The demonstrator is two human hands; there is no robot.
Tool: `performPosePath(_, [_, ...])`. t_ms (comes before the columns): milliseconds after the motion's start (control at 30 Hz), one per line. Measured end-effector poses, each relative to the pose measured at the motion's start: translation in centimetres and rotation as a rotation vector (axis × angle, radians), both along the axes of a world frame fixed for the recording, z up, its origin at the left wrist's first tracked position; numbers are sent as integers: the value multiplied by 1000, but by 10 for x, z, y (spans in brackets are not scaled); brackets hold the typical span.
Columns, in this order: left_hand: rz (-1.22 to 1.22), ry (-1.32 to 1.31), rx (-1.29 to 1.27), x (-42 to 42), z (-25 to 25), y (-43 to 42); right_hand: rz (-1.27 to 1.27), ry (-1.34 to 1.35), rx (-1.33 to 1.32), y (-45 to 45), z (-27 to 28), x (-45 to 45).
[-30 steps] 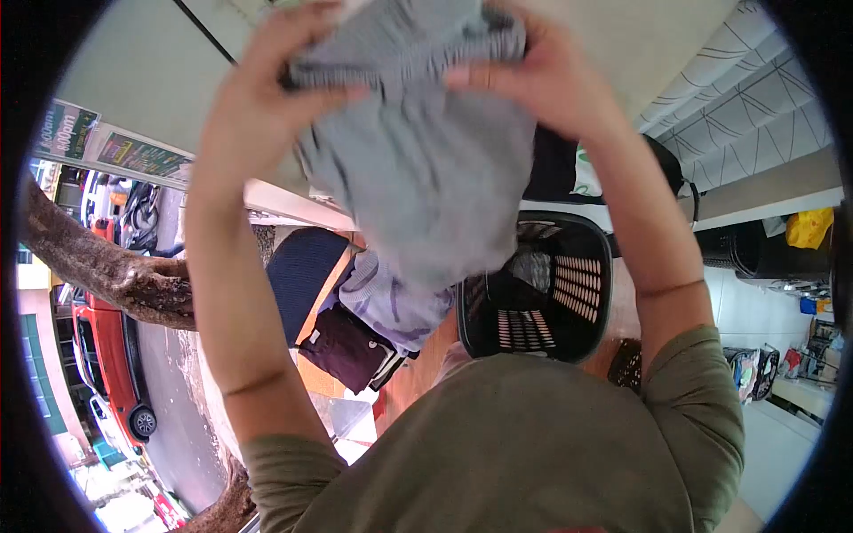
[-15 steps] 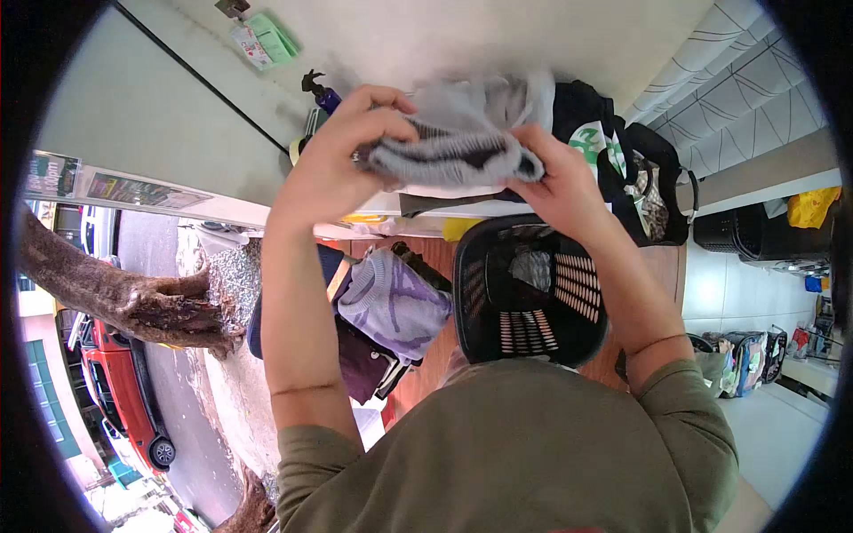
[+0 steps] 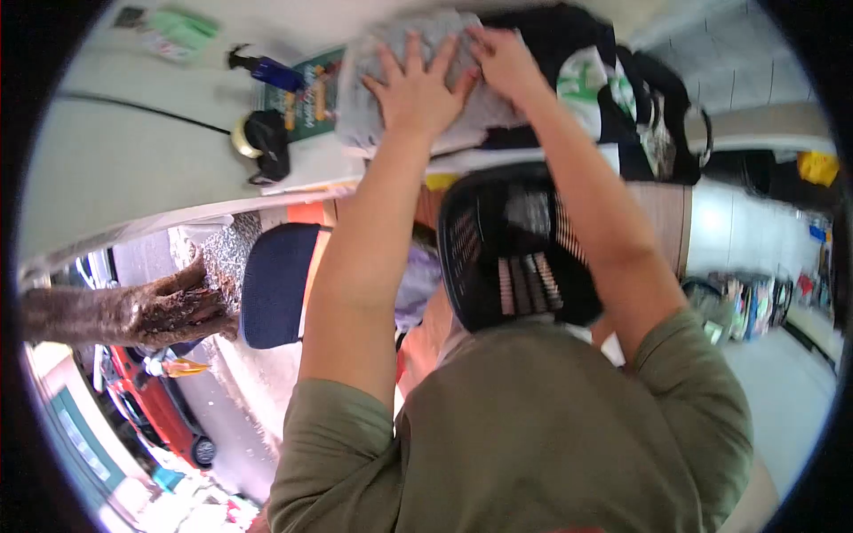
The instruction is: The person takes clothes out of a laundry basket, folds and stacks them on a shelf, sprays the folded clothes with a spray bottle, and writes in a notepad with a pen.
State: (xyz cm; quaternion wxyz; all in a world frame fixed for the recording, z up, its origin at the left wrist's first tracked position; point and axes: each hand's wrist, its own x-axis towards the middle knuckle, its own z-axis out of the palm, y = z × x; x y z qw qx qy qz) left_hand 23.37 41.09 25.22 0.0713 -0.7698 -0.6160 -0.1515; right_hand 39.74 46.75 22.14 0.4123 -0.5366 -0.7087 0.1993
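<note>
Grey garment (image 3: 475, 115) partly under left hand (image 3: 419, 91)

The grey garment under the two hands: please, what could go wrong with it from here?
The left hand, spread flat on the grey garment, might press wrinkles into it if it pushes unevenly.
The black cloth lies right against it, so a sideways sweep of the right hand could drag both together.
The table's near edge is close, with the black basket just beyond; a pull toward the body might make the garment slip off.
</note>
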Motion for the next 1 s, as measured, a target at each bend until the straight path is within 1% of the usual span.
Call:
performPosePath(33, [-5,15,30,2,-1,-12,-60,69,104,-22,15,12])
performPosePath(67, [-1,22,85,5,-1,-14,6,248,309,-46,38,23])
performPosePath(100, [2,37,86,10,-4,-14,-12,229,316,-83,62,37])
performPosePath(133, [9,53,84,12,-7,-16,70,384,2,-124,51,52])
performPosePath(167, [20,72,90,15,-7,-15,221,885,-618,-165,49,62])
performPosePath(200, [57,125,29,17,-6,-10,599,1000,-903,-179,7,82])
performPosePath(233, [87,184,-31,19,-3,-4,631,749,-1229,-196,-19,85])
performPosePath(267, [108,246,-96,22,-2,-4,545,634,-1338,-219,-66,73])
performPosePath(300, [71,84,-108,23,-1,-5,343,103,-1179,-236,-130,68])
performPosePath(333, [63,106,-91,21,-5,-4,-9,-403,-1094,-256,-199,60])
performPosePath(367, [59,127,-74,20,-9,-3,-277,-412,-1439,-257,-252,62])
performPosePath(433, [71,157,-68,21,-9,-2,-463,-287,-1398,-280,-307,61])
performPosePath(533, [90,178,-80,24,-8,-4,-647,-179,-1339,-285,-336,55])
performPosePath(633, [57,150,-59,20,-12,-3,-646,26,-1380,-287,-351,60])
performPosePath(733, [58,161,-53,18,-12,-3,-555,368,-1438,-288,-352,68])
performPosePath(800, [47,142,-40,16,-13,-6,-501,525,-1452,-293,-346,70])
performPosePath(900, [38,107,-51,12,-8,-2,-443,552,-1384,-298,-315,75])
performPosePath(933, [31,93,-62,10,-6,-1,-444,486,-1349,-297,-284,73])
performPosePath(967, [23,20,-138,4,-5,0,-447,418,-1314,-293,-246,69])
performPosePath(1000, [-57,-148,-16,-1,-4,-9,-442,351,-1275,-292,-213,64])
